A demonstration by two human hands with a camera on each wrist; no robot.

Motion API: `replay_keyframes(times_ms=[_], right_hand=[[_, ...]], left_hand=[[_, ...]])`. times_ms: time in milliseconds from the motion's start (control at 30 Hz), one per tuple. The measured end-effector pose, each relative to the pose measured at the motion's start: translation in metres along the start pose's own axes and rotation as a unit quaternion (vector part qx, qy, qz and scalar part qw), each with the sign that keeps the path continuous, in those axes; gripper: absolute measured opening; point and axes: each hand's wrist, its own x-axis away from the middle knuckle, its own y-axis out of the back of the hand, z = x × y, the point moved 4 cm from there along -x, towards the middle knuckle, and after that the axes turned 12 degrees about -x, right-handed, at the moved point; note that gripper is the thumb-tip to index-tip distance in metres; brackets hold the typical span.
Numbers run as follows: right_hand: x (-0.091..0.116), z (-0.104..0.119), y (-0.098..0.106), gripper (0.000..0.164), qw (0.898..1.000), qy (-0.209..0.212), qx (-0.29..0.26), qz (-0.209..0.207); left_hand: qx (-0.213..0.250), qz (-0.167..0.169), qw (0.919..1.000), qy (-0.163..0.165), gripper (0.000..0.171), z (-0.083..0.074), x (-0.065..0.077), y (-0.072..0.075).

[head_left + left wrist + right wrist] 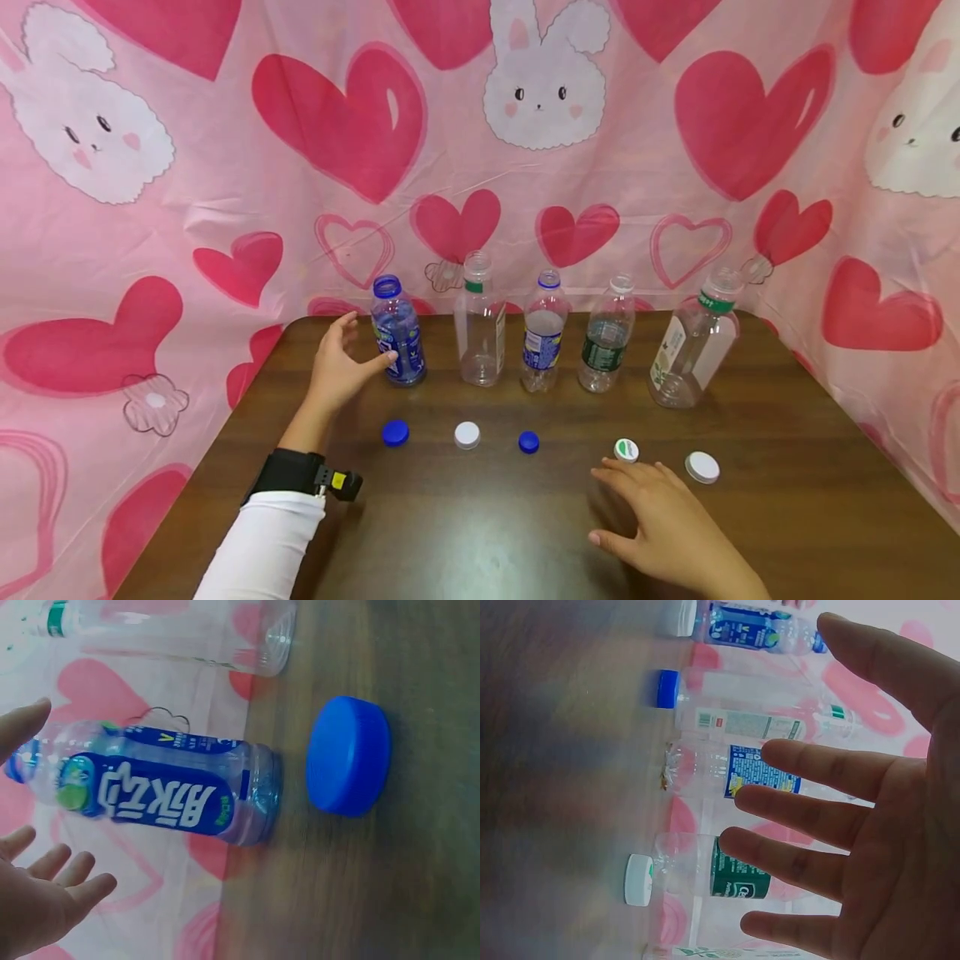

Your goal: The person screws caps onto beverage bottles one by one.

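My left hand [341,367] reaches beside the leftmost bottle, a clear one with a blue label [405,343], thumb and fingers spread apart. In the left wrist view this bottle [172,784] stands uncapped between thumb and fingers, with nothing gripped. A blue cap [395,432] lies on the table in front of it. Over the right part of the table is my right hand [660,521], fingers spread and holding nothing. Its fingertips are near a white cap with a green mark [626,451]. The right wrist view shows the open palm [900,817] facing the bottles.
Along the back of the brown table [450,517] stand more uncapped bottles: a square clear one [480,333], a blue-labelled one [543,340], a green-labelled one [603,346] and a large one [690,350]. White [467,434], small blue [528,442] and wide white [702,467] caps lie before them.
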Motion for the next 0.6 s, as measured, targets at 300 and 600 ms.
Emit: replay_keyframes(times_ms=[300, 600], right_hand=[[0.002, 0.001, 0.0, 0.061, 1.0, 0.01, 0.005, -0.01], [0.004, 0.0, -0.002, 0.061, 1.0, 0.014, 0.01, -0.01]], left_hand=[[0.052, -0.005, 0.9985, 0.018, 0.111, 0.007, -0.033, -0.03], [0.097, 0.0, 0.9949, 0.028, 0.111, 0.014, -0.038, -0.046]])
